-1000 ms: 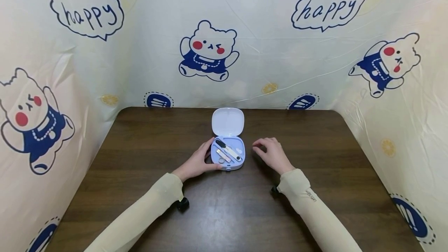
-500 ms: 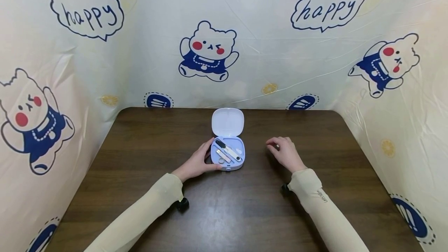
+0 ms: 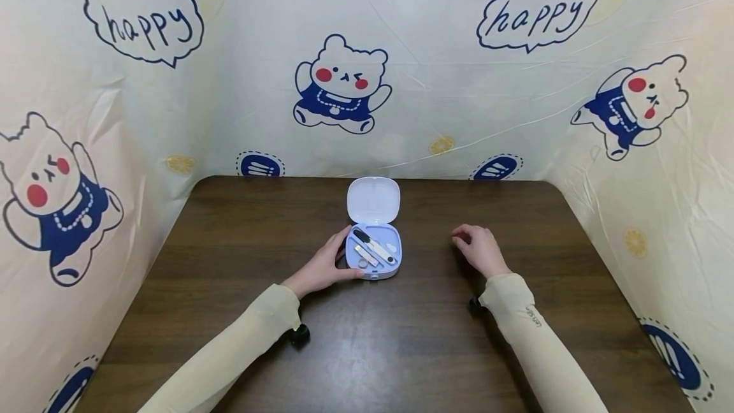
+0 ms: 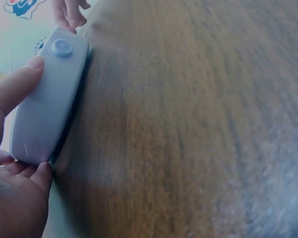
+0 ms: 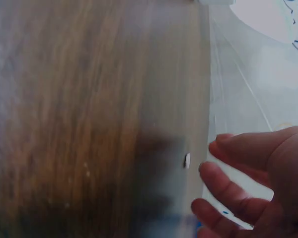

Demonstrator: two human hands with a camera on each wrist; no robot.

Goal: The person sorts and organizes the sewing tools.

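Note:
A light-blue case (image 3: pixel 374 275) stands on the table with its lid (image 3: pixel 373 200) raised. Inside lie a slim white tool with a black end (image 3: pixel 373 246), a small flat strip with a metal end (image 3: pixel 366 255), a small silvery ring-like piece (image 3: pixel 362 263) and a white bit (image 3: pixel 392 247). My left hand (image 3: pixel 323 268) grips the case, thumb on its front near the round button (image 4: pixel 62 47), fingers at its side. Right of the case, my right hand (image 3: pixel 480 250) hovers low with thumb and fingers apart. Just beyond those fingertips, a tiny white piece (image 5: pixel 187 160) appears on the table.
The brown wooden table (image 3: pixel 258 209) ends at a printed cloth backdrop (image 3: pixel 424 81), which also rises on both sides. Dark wrist cameras (image 3: pixel 300 336) sit under both sleeves.
My right hand has moved rightward, away from the case. A small white spot showed by its fingers half a second ago and is hidden in the head view now. The left hand stays put.

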